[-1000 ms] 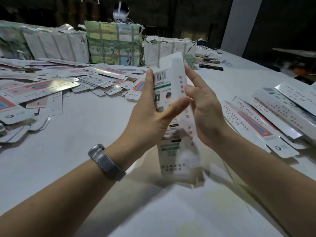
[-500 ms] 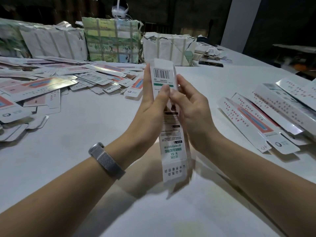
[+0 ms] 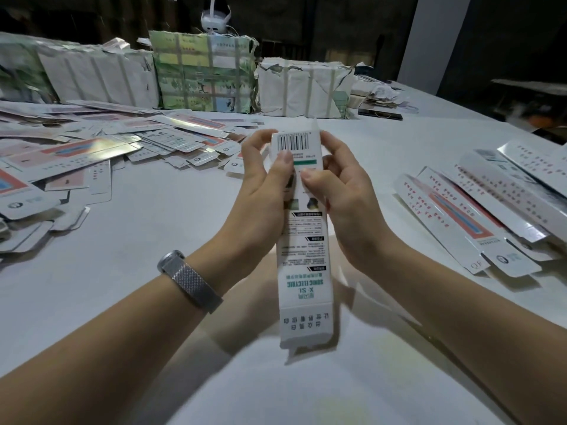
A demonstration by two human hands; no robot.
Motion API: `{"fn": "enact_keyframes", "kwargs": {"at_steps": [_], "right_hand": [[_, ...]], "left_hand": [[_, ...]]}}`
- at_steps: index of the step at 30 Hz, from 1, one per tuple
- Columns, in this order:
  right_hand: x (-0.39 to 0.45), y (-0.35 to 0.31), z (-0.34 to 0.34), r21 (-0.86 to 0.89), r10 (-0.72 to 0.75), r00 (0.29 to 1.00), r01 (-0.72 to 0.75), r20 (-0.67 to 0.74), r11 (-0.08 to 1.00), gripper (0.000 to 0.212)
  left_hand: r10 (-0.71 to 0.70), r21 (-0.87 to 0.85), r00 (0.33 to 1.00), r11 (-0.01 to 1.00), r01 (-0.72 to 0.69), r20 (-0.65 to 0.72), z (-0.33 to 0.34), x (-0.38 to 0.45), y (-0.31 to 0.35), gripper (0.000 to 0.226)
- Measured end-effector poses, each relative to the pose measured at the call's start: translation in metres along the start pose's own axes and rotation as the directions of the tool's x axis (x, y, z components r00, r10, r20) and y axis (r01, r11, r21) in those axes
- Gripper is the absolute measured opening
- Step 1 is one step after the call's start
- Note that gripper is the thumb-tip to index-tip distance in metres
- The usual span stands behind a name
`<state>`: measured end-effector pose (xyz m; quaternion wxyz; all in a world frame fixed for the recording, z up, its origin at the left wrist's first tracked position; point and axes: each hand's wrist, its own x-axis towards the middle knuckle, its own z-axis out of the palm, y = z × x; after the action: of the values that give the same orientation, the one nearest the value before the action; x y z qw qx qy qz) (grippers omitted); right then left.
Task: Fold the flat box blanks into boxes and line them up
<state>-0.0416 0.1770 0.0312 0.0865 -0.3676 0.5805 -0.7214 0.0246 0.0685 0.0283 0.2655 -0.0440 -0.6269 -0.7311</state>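
I hold one long white box (image 3: 303, 271) upright above the table, barcode at its top end and printed text facing me. My left hand (image 3: 260, 191) grips its upper left side, thumb pressed on the front below the barcode. My right hand (image 3: 343, 191) grips the upper right side, thumb on the front panel and fingers curled behind. The bottom flaps hang open near the table. A heap of flat box blanks (image 3: 101, 154) lies at the left. Several folded boxes (image 3: 478, 207) lie side by side at the right.
Wrapped bundles of stock (image 3: 202, 75) stand along the back of the white table (image 3: 153, 240), with a small white device on top. A dark phone (image 3: 380, 113) and paper scraps lie at the back right. A grey pillar rises behind.
The box has turned from a slanted, half-flat shape to a squared-up tube facing me. Both hands have slid up toward its barcode end, thumbs now on the front panel.
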Motion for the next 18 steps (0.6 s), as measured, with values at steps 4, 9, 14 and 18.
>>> {"fn": "enact_keyframes", "kwargs": {"at_steps": [4, 9, 14, 18], "right_hand": [[0.003, -0.003, -0.007, -0.013, 0.023, 0.998, -0.023, 0.052, 1.0, 0.041], [0.005, 0.0, -0.009, 0.004, 0.017, 0.999, -0.018, 0.041, 1.0, 0.029], [0.009, 0.002, -0.011, 0.059, 0.013, 1.0, -0.014, 0.008, 0.998, 0.014], [0.011, 0.001, -0.012, 0.202, 0.017, 1.0, -0.015, -0.005, 0.979, 0.03]], "left_hand": [[0.021, 0.034, 0.999, 0.999, -0.023, 0.041, 0.001, -0.002, -0.003, 0.016], [0.012, 0.079, 0.995, 0.997, -0.019, 0.094, -0.002, -0.001, -0.001, 0.013], [-0.038, 0.041, 0.993, 0.999, 0.034, 0.115, -0.001, -0.001, 0.002, 0.014], [-0.075, 0.143, 0.992, 0.988, 0.06, 0.104, 0.002, -0.004, 0.004, 0.017]]}}
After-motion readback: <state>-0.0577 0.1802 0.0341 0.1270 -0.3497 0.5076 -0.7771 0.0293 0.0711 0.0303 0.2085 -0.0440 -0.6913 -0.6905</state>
